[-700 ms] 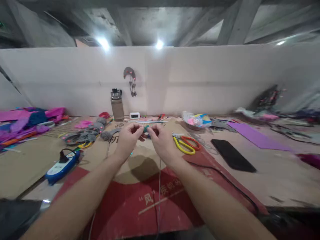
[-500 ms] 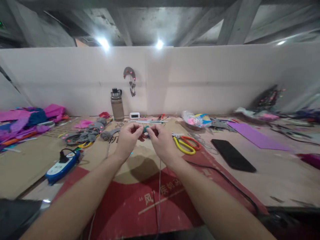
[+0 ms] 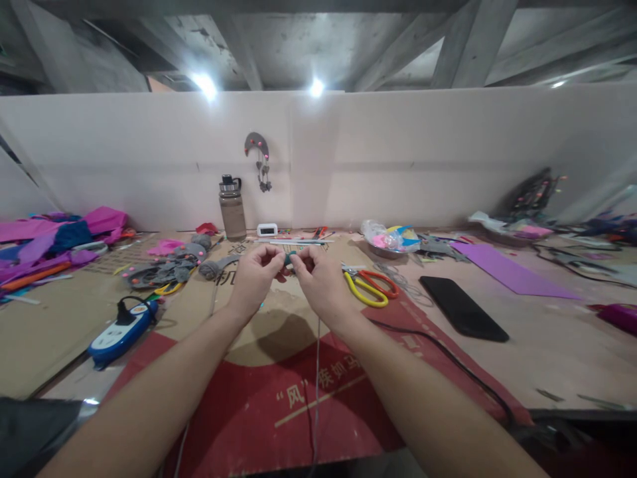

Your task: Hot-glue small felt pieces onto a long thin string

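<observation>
Both my hands are raised together over the middle of the table. My left hand (image 3: 255,275) and my right hand (image 3: 321,282) each pinch a small teal piece (image 3: 289,257) held between their fingertips. A thin thread (image 3: 317,372) hangs from under my right hand down toward the red and brown cardboard (image 3: 279,405). Most of the teal piece is hidden by my fingers.
Yellow and orange scissors (image 3: 369,285) lie right of my hands, a black phone (image 3: 462,307) further right. A blue and white power strip (image 3: 119,330) lies at the left. A water bottle (image 3: 231,209), grey felt pieces (image 3: 169,265), pink fabric (image 3: 60,232) and a purple sheet (image 3: 507,271) ring the back.
My hands stay together on the teal piece with only slight finger motion. The view has shifted a little.
</observation>
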The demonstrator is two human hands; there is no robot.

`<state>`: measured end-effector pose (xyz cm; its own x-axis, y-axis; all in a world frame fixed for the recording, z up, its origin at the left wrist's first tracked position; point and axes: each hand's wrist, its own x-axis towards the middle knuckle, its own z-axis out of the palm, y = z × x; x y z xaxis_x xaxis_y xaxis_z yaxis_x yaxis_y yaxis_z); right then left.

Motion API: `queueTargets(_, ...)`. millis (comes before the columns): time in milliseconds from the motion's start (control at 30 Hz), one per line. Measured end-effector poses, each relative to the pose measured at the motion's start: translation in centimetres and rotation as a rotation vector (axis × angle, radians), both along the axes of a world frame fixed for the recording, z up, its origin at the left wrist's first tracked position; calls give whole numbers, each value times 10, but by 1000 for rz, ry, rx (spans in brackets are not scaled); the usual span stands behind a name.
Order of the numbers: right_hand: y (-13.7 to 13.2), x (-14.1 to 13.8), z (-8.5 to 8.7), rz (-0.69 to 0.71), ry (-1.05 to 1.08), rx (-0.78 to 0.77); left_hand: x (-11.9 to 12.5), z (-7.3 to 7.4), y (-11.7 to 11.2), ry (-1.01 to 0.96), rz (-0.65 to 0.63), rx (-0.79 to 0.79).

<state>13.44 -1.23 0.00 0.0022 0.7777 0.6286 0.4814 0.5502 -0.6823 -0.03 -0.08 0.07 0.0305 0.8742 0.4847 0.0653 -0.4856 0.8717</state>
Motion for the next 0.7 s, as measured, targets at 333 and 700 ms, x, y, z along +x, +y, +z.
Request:
queueTargets(333, 0, 0, -1, -8, 69, -3, 1, 1, -1, 6, -3, 5)
queueTargets(700, 9, 0, -10, 71, 79, -36, 2, 1, 2, -103, -104, -107)
